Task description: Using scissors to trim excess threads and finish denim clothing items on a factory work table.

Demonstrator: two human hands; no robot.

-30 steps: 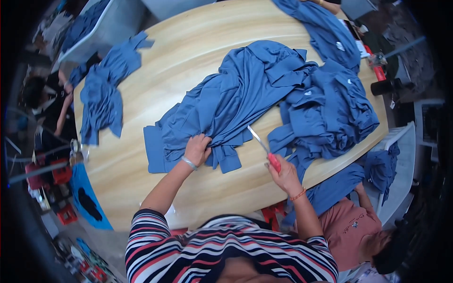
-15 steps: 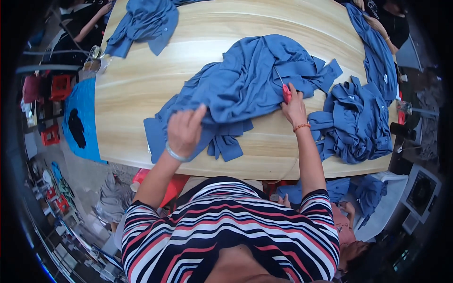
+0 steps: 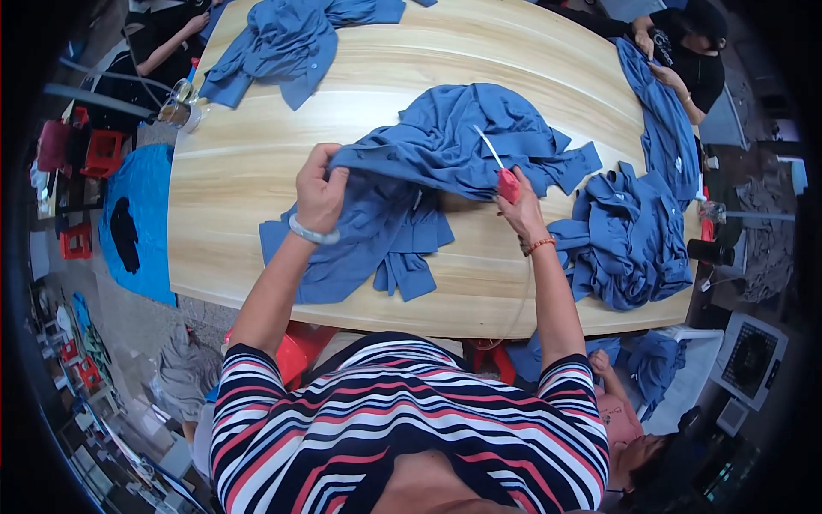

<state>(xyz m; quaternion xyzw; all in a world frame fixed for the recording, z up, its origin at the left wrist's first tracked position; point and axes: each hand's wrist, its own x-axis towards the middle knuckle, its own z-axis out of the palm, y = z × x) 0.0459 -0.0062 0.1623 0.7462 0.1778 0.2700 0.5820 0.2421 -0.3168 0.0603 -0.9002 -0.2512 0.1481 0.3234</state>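
A blue shirt (image 3: 445,154) lies bunched in the middle of a long wooden table (image 3: 240,171). My left hand (image 3: 318,193) grips a fold of its fabric and lifts it at the shirt's left side. My right hand (image 3: 518,206) holds small thread snips (image 3: 501,171) with a red handle, the metal blades pointing up into the shirt's right part. An orange band is on my right wrist, a pale bracelet on my left.
A heap of blue shirts (image 3: 629,240) lies at the table's right end, another pile (image 3: 291,38) at the far left. Other people work at the far corners (image 3: 685,51) and at the right below the table. A glass cup (image 3: 180,107) stands at the left edge.
My left hand went from lying flat on the shirt to gripping and lifting a fold. My right hand with the snips stayed at the shirt's right side. The view shifted.
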